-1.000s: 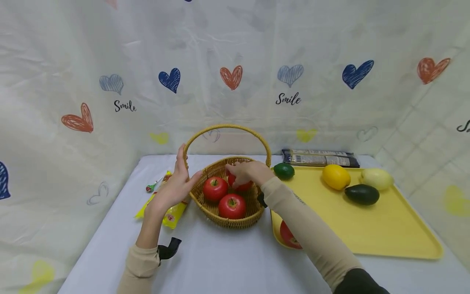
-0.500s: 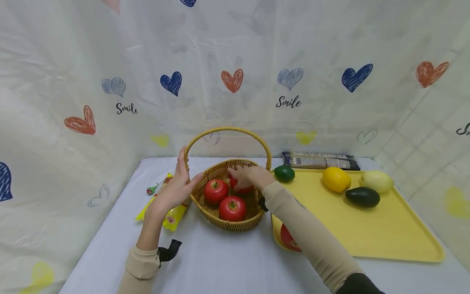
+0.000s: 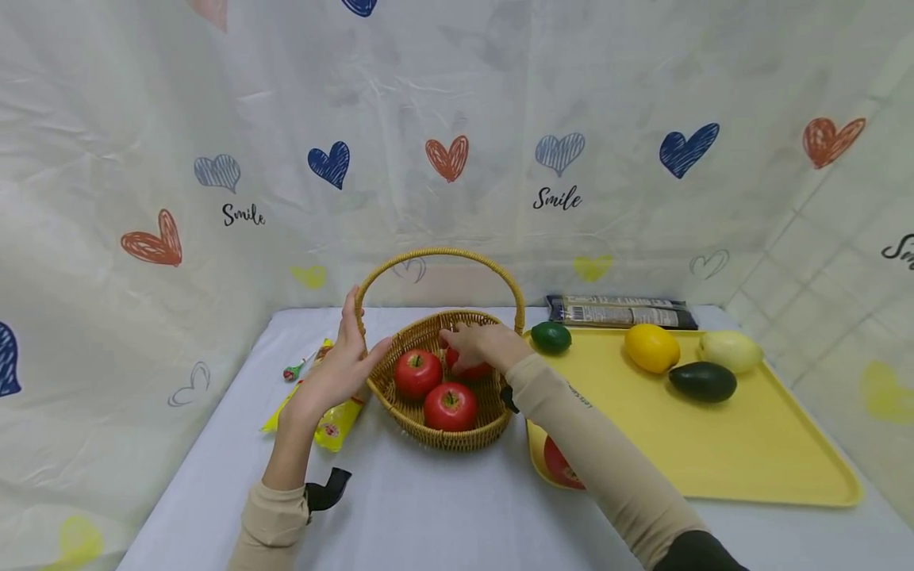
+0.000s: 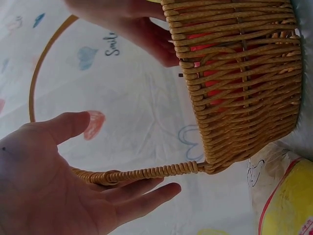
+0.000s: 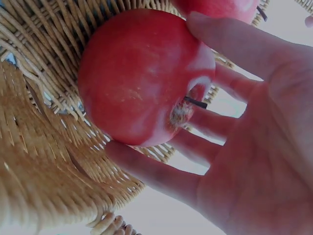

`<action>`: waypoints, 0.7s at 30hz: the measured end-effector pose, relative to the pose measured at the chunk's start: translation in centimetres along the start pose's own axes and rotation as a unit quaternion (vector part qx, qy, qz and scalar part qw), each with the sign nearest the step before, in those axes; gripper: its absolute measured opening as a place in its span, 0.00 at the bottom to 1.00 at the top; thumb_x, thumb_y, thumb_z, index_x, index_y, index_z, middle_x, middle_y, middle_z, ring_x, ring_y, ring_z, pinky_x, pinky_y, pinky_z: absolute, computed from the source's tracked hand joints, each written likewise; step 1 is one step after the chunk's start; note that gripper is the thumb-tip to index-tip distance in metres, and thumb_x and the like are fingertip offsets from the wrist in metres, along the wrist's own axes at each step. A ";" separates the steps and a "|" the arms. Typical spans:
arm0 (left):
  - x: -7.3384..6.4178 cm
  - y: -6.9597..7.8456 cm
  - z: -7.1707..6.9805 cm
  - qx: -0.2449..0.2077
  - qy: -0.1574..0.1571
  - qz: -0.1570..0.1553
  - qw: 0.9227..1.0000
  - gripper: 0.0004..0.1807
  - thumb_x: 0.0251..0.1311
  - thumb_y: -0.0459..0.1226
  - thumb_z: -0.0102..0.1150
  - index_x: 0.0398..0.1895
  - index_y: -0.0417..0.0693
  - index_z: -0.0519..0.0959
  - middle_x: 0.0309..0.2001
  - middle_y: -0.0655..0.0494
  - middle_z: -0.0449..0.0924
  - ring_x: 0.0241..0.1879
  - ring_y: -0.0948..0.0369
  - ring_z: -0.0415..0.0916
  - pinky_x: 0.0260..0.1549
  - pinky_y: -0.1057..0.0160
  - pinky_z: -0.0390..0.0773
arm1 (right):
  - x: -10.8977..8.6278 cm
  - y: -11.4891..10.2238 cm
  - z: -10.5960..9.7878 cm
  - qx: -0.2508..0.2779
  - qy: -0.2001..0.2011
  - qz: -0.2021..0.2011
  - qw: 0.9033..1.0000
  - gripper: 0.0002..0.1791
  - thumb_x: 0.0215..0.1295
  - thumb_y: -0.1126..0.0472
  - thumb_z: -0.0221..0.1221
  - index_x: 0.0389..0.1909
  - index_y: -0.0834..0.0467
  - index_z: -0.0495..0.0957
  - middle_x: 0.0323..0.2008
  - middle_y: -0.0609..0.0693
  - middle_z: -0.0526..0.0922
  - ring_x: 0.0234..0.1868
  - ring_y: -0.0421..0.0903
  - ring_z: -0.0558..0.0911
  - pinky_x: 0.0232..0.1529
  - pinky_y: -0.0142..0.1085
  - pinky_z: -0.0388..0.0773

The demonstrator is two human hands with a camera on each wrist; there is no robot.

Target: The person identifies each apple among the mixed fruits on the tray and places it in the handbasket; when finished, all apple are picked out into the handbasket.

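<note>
A wicker basket [image 3: 464, 440] with a tall arched handle [image 3: 443, 252] stands mid-table, tilted toward me. Two red apples [image 3: 418, 374] [image 3: 451, 407] show plainly inside it. My right hand [image 3: 488, 345] reaches into its right side and holds a third apple [image 5: 142, 78], thumb on one side and fingers on the other; in the head view the hand partly covers this apple. At the handle's left foot is my left hand [image 3: 334, 377], thumb spread and fingers extended. In the left wrist view those fingers [image 4: 146, 200] pass behind the handle, lying against it.
Right of the basket lies a yellow tray [image 3: 757, 452] bearing a lemon [image 3: 652, 348], several other fruits and a red apple [image 3: 560, 466] half behind my right sleeve. Dark long packets [image 3: 621, 312] lie behind it. Yellow snack bags [image 3: 336, 424] and a lollipop [image 3: 291, 372] are at left.
The head view shifts slightly. Both hands, the basket and the apples keep their places.
</note>
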State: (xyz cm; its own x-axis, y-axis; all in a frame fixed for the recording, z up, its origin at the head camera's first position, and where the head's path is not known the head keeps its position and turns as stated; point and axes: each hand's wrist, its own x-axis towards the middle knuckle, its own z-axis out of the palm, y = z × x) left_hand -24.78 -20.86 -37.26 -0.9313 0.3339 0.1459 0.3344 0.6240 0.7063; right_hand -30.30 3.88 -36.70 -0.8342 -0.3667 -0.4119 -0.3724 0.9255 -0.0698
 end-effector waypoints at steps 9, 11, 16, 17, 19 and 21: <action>-0.1 -0.2 -0.2 -0.002 0.002 0.004 1.000 0.53 0.78 0.54 0.47 0.77 0.70 0.12 0.84 0.48 0.19 0.82 0.38 0.43 0.78 0.38 0.54 | -1.0 -0.2 -0.6 0.006 0.007 -0.006 1.000 0.38 0.76 0.48 0.56 0.82 0.47 0.54 0.83 0.56 0.52 0.84 0.58 0.52 0.78 0.61 0.58; -0.1 -0.2 -0.2 -0.003 0.003 0.005 1.000 0.53 0.77 0.55 0.47 0.77 0.70 0.12 0.84 0.47 0.19 0.81 0.37 0.45 0.77 0.38 0.54 | -1.3 -0.2 -0.6 0.013 0.009 -0.011 1.000 0.37 0.77 0.49 0.55 0.82 0.48 0.54 0.82 0.57 0.52 0.84 0.58 0.52 0.79 0.61 0.57; 0.0 -0.3 -0.2 -0.006 0.005 0.007 1.000 0.53 0.77 0.56 0.46 0.77 0.70 0.12 0.83 0.44 0.20 0.81 0.37 0.45 0.77 0.38 0.55 | -2.6 0.2 -0.2 0.029 0.018 -0.030 0.999 0.36 0.78 0.48 0.53 0.82 0.50 0.54 0.82 0.59 0.51 0.84 0.60 0.50 0.79 0.61 0.56; 0.0 -0.3 -0.2 -0.004 0.005 0.008 1.000 0.53 0.77 0.56 0.46 0.77 0.70 0.12 0.83 0.44 0.20 0.82 0.37 0.44 0.77 0.38 0.54 | -3.0 0.4 0.1 0.029 0.022 -0.037 0.999 0.36 0.78 0.49 0.53 0.81 0.51 0.55 0.82 0.60 0.51 0.83 0.61 0.50 0.78 0.62 0.57; 0.0 -0.3 -0.1 -0.002 0.004 0.008 1.000 0.53 0.77 0.56 0.46 0.77 0.70 0.12 0.84 0.43 0.22 0.82 0.38 0.43 0.77 0.38 0.55 | -3.8 0.9 0.9 0.025 0.033 -0.055 0.998 0.33 0.79 0.50 0.53 0.79 0.52 0.58 0.80 0.61 0.51 0.82 0.63 0.51 0.76 0.61 0.61; 0.0 -0.2 0.0 -0.002 0.002 0.008 1.000 0.53 0.77 0.55 0.47 0.77 0.71 0.12 0.84 0.42 0.24 0.82 0.38 0.44 0.77 0.38 0.55 | -4.8 1.5 1.9 0.014 0.056 -0.082 0.995 0.31 0.78 0.51 0.55 0.76 0.54 0.62 0.78 0.62 0.54 0.80 0.63 0.55 0.73 0.59 0.68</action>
State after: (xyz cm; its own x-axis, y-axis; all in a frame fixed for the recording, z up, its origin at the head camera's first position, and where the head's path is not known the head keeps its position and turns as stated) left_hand -24.88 -21.02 -37.40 -0.9264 0.3411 0.1592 0.3483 0.6161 0.7065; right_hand -26.10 7.16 -36.54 -0.8034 -0.5206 -0.2892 -0.4975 0.8536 -0.1545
